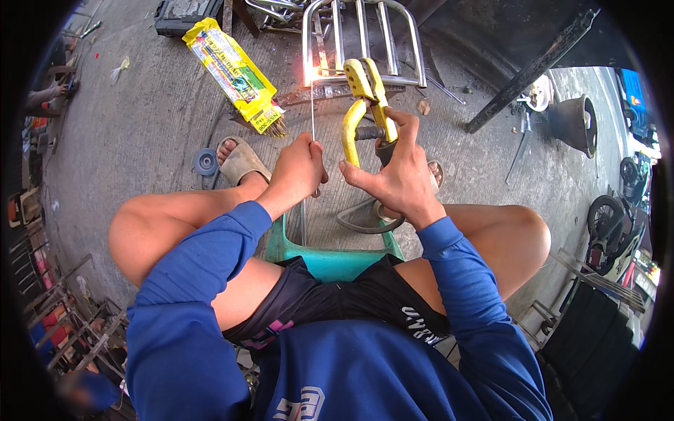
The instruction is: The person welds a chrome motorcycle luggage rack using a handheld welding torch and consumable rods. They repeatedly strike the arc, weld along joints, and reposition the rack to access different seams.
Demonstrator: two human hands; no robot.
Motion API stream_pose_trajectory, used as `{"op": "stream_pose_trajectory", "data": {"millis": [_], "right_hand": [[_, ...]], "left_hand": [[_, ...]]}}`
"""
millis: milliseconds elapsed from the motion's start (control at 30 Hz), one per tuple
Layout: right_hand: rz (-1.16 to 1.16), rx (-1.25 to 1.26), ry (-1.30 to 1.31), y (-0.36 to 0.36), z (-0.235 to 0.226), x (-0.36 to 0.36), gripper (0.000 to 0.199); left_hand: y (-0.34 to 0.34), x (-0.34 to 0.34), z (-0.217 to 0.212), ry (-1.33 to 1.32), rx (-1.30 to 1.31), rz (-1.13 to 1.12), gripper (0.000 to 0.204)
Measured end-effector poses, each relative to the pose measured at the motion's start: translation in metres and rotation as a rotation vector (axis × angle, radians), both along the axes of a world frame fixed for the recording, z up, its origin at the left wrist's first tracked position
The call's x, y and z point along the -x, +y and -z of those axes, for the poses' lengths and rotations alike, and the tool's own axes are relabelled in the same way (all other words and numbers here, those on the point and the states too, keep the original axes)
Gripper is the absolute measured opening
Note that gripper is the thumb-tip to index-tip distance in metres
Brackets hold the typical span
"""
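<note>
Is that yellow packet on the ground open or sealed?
Open: the yellow packet has thin brown welding rods poking out of its end nearer the left hand.

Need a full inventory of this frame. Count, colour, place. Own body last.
Thin rod: 1, grey, left hand to glow
Clamp tool: 1, yellow, right hand
Barred frame: 1, silver, top centre
Glow: 1, white-orange, frame's lower left corner
Rod packet: 1, mostly yellow, floor, left of frame
Case: 1, black, top left
Disc: 1, blue-grey, beside left sandal
Bucket: 1, dark, right
Stool: 1, green, under person
Motorcycle: at least 1, dark, right edge
Edge clutter: uncountable, mixed, lower left
Sandals: 2, beige, on feet
Shorts: 1 pair, black, lower centre
Sleeves: 2, blue, lower half
Hands: 2, bare, centre; left, right
</note>
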State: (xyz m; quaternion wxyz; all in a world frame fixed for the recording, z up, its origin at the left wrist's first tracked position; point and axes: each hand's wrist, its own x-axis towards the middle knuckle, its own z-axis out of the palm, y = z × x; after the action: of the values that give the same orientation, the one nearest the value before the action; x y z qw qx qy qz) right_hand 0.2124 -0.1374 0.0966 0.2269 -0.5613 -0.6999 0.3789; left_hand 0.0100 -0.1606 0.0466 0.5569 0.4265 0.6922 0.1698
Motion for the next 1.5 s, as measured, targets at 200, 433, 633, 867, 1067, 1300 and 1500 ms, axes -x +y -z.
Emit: {"op": "stream_pose_trajectory", "data": {"millis": [200, 433, 633, 867, 1067, 1300, 1500], "right_hand": [[-0.046, 0.015, -0.052, 0.001, 0.001, -0.002, 0.106], [-0.062, -0.01, -0.059, 0.0, 0.004, -0.001, 0.105], [-0.061, 0.083, -0.032, 0.001, 0.0, 0.001, 0.106], [-0.041, 0.072, -0.074, 0.001, -0.001, 0.002, 0.105], [-0.047, 0.07, -0.065, 0.001, 0.0, 0.001, 0.104], [-0.013, 0.102, -0.053, 0.001, 0.0, 0.001, 0.106], [-0.042, 0.016, -0.058, 0.002, 0.004, 0.002, 0.107]], "left_hand": [[0.001, 0.0, -0.005, -0.04, 0.032, -0.029, 0.03], [0.0, 0.001, -0.001, -0.043, 0.035, -0.026, 0.03], [-0.001, 0.006, 0.018, 0.205, -0.481, 0.316, 0.03], [0.001, 0.001, -0.004, -0.044, -0.012, -0.015, 0.031], [0.002, 0.0, -0.008, -0.032, 0.011, -0.005, 0.03], [0.001, 0.0, -0.006, -0.053, -0.001, 0.002, 0.032], [0.002, -0.002, -0.013, -0.058, -0.021, -0.023, 0.035]]}}
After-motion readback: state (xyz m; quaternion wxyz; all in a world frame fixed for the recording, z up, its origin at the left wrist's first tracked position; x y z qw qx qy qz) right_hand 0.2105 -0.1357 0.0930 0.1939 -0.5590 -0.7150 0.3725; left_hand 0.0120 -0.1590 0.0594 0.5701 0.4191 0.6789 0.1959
